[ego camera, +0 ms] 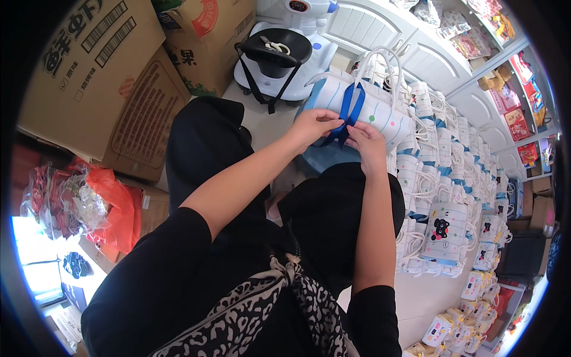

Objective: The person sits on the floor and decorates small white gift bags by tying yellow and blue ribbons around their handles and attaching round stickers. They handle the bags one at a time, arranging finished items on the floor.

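A white paper gift bag (379, 107) with wavy blue lines, coloured dots and white rope handles (394, 67) is tilted before my knees. A blue ribbon (352, 100) wraps its upper part. My left hand (316, 126) pinches the ribbon between thumb and fingers near where its strands cross. Close beside it, my right hand (366, 142) holds the ribbon too, with the fingertips of both hands almost touching. The bag's pale blue side (330, 156) shows beneath my hands. Whether the crossing is a finished knot is hidden by my fingers.
Many similar gift bags (439, 147) stand packed in rows at the right. Scissors (275, 45) lie on the black seat (267, 51) of a white wheeled toy at the front. Cardboard boxes (102, 67) and a red plastic bag (118, 201) are on the left; white cabinets (368, 26) stand behind.
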Available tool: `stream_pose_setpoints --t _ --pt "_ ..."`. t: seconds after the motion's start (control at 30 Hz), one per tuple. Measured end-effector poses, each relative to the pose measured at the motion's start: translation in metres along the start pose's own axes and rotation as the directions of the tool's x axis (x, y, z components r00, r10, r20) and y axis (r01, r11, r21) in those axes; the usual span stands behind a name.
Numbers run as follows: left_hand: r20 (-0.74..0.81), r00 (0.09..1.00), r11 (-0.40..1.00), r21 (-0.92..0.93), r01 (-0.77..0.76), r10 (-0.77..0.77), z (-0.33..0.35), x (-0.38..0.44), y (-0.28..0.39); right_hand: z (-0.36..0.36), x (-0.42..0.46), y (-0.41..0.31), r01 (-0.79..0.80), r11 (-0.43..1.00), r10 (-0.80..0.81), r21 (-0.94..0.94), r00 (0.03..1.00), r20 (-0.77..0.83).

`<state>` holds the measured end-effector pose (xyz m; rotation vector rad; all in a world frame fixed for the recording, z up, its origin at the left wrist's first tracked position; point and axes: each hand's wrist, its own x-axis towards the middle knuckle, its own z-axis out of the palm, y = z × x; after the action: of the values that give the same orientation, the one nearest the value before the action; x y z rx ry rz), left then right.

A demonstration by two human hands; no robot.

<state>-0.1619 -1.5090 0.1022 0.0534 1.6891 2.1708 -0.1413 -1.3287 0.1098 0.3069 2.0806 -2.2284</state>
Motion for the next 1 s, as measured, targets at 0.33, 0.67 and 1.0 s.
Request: stream_pose_setpoints --t 0.33,0.67,1.0 --pt "0.005 0.999 0.999 -0.008 -0.047 0.047 0.008 0.004 0.001 -0.001 -0.005 0.004 -0.020 0.998 0.025 -0.065 0.998 0.064" --pt "-0.034 0.988 0.988 0.042 -0.150 0.152 0.010 0.015 -0.009 0.009 -0.018 -0.009 -0.114 0.992 0.110 0.051 0.991 0.079" --pt "-0.109 0.943 0.946 0.118 -0.302 0.315 0.020 0.017 -0.004 0.003 0.007 -0.010 0.135 0.922 -0.170 -0.364 0.983 -0.064"
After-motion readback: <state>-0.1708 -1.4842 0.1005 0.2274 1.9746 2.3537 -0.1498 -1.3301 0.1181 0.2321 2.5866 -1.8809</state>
